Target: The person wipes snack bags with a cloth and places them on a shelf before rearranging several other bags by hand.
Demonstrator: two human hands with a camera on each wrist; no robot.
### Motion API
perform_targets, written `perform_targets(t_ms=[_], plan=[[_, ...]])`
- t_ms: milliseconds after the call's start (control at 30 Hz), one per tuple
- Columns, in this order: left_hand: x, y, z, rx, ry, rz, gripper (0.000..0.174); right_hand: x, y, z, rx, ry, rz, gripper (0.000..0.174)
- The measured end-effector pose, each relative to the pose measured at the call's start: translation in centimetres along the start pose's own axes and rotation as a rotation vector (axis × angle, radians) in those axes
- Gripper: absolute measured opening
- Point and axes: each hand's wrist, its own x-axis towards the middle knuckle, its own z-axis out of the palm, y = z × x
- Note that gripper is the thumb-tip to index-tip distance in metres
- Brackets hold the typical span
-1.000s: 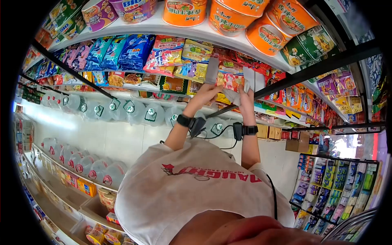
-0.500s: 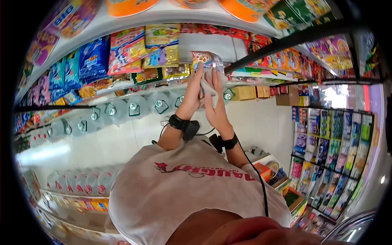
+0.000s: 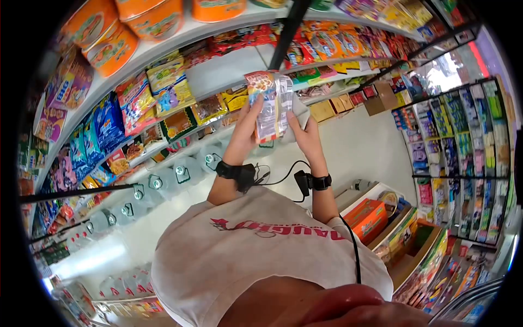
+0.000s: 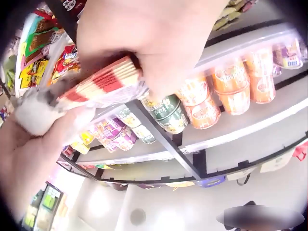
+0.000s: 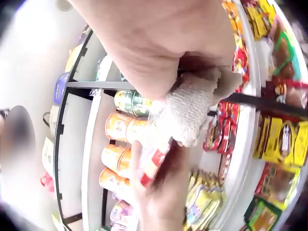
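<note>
Between both hands, in front of the shelf, is a shiny snack packet [image 3: 269, 106] with red and white edges and a lengthwise back seam. My left hand [image 3: 248, 120] grips its left side, thumb lying on the face. My right hand [image 3: 306, 135] holds a pale grey cloth [image 3: 300, 111] at the packet's right side. In the left wrist view, the packet's striped red and cream edge [image 4: 103, 82] runs from under the left hand toward the cloth. Bunched up, the knitted cloth [image 5: 190, 108] sits beneath the right hand [image 5: 178, 38] in the right wrist view.
Snack packets [image 3: 171, 87] line the white shelf [image 3: 223, 73], with instant noodle tubs [image 3: 111, 52] on the shelf above. A dark metal upright [image 3: 286, 35] stands just beyond the packet. Large water bottles [image 3: 182, 171] sit low at left; cartons [image 3: 366, 218] stand at right.
Both hands have drawn back from the shelf with the packet. The cloth lay over the packet's face half a second ago and is now at its right side. The head view has swung right.
</note>
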Motion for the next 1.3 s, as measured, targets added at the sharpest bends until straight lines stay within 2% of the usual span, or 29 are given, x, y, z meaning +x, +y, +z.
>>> perform_targets(t_ms=[67,100,200,267,300,367,400,433,533,567,600,667,733,767,867,900,1000,1033,1133,1167,1267,1300], plan=[[-1.2,-0.1,1.3,0.18,-0.114,0.064,0.048,-1.7,-0.1,-2.2,-0.05,0.021,-0.022,0.034],[-1.4,-0.6,2.1,0.176,-0.086,0.023,0.042,-2.7,0.0,-3.2,-0.071,0.027,-0.032,0.032],[-2.5,-2.9,4.3,0.319,-0.013,-0.022,0.039,-5.6,0.6,-6.0,-0.114,0.056,-0.102,0.032],[-3.2,-5.0,5.1,0.37,-0.068,0.03,0.035,-7.7,0.6,-8.2,0.011,0.167,-0.05,0.037],[-3.6,-6.0,5.3,0.414,-0.092,0.055,0.036,-8.7,0.8,-9.3,0.076,0.221,-0.019,0.04],[-4.8,-7.6,6.3,0.494,-0.143,0.085,0.04,-9.4,2.6,-11.5,0.453,0.341,0.073,0.047],[-5.6,-8.3,6.9,0.523,-0.187,0.039,0.042,-9.9,3.6,-12.6,0.642,0.403,0.124,0.051],[-6.4,-8.9,7.8,0.549,-0.233,-0.008,0.043,-10.4,3.4,-13.9,0.833,0.288,0.251,0.056],[-8.0,-11.6,9.5,0.634,-0.284,-0.101,0.046,-12.4,2.6,-14.9,0.802,0.189,0.184,0.055],[-8.3,-12.2,9.9,0.663,-0.289,-0.119,0.047,-12.7,4.4,-15.2,0.635,0.279,0.263,0.054],[-8.8,-12.8,10.2,0.692,-0.291,-0.138,0.048,-13.2,3.8,-15.8,0.61,0.3,0.202,0.052],[-8.9,-14.0,11.1,0.779,-0.281,-0.069,0.045,-14.3,1.4,-16.8,0.545,0.341,0.094,0.048],[-8.8,-15.0,11.5,0.821,-0.299,0.005,0.044,-14.5,1.5,-16.8,0.488,0.465,0.006,0.045],[-8.7,-15.6,11.9,0.845,-0.27,0.068,0.037,-14.6,1.5,-16.9,0.455,0.528,-0.04,0.044],[-8.4,-15.8,13.1,0.664,-0.284,0.004,0.031,-15.5,0.3,-17.5,0.518,0.556,-0.01,0.044],[-8.5,-15.7,13.9,0.616,-0.276,-0.014,0.028,-15.7,-0.4,-17.7,0.625,0.575,0.001,0.045],[-7.4,-15.5,13.6,0.613,-0.364,-0.049,0.029,-15.8,-1.7,-18.1,0.581,0.584,0.001,0.045],[-7.3,-15.2,13.7,0.662,-0.394,-0.051,0.029,-15.7,-2.3,-18.0,0.512,0.596,0.023,0.041],[-6.7,-13.8,13.0,0.713,-0.452,-0.068,0.03,-15.2,-3.3,-16.8,-0.01,0.692,-0.162,0.034],[-6.7,-13.7,12.8,0.713,-0.454,0.038,0.03,-15.0,-3.6,-16.0,-0.183,0.709,-0.215,0.032],[-6.1,-12.0,12.0,0.661,-0.396,0.217,0.03,-13.8,-4.1,-13.1,-0.022,0.665,-0.28,0.032],[-5.6,-11.4,11.7,0.638,-0.364,0.248,0.03,-13.6,-4.8,-11.8,0.047,0.628,-0.224,0.031]])
